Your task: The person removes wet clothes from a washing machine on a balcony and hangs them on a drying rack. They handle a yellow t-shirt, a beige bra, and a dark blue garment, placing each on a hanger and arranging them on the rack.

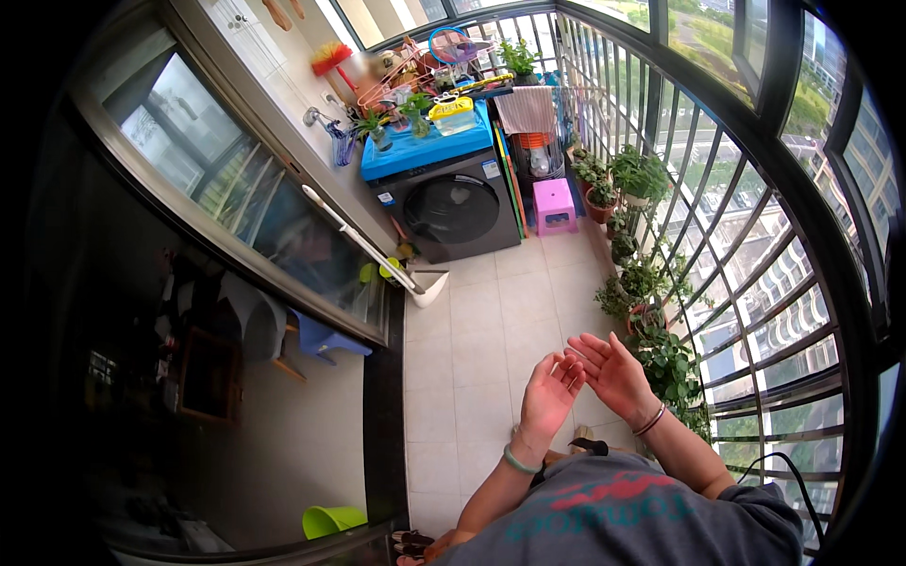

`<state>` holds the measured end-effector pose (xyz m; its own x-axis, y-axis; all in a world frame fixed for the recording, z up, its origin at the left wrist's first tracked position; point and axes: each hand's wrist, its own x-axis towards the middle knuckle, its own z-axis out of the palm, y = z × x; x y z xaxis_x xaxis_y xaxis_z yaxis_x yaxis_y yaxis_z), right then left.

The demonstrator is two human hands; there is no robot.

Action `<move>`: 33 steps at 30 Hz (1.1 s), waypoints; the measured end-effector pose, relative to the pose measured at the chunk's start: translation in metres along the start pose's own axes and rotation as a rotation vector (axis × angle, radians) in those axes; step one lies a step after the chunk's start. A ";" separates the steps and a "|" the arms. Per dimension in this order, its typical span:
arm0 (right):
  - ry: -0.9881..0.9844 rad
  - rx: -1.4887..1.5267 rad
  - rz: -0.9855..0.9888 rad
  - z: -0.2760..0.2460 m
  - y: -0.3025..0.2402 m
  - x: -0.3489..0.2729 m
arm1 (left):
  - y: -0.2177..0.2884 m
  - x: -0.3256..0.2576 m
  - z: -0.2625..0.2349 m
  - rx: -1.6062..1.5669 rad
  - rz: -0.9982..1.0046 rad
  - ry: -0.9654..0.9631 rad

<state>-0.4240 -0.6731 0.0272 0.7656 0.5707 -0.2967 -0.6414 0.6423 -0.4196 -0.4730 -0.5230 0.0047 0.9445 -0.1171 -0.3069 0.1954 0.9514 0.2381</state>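
Both of my hands are raised in front of my body, palms turned up. My left hand (550,394) has a pale green bangle at its wrist and its fingers are slightly curled, with nothing in it. My right hand (613,379) wears a thin dark bracelet; its fingers stretch out and the palm is bare. The fingertips of the two hands come close together, and I cannot tell if they touch. Potted plants (668,363) along the railing are nearest to my right hand.
A dark washing machine (453,209) with a blue cover (429,141) stands ahead, crowded with plants and small items. Beside it is a pink stool (554,205). A long-handled dustpan (431,288) leans by the sliding door (236,179). Railings (746,283) run along the right; a green bin (333,522) sits lower left.
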 end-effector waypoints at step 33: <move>-0.080 -0.010 -0.019 0.138 0.089 0.234 | 0.271 0.076 -0.042 0.027 0.136 -0.046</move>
<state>-0.3084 -0.4121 0.0388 0.7712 0.5978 -0.2191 -0.6258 0.6483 -0.4337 -0.3595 -0.2616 0.0073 0.9736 -0.0012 -0.2282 0.0713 0.9515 0.2992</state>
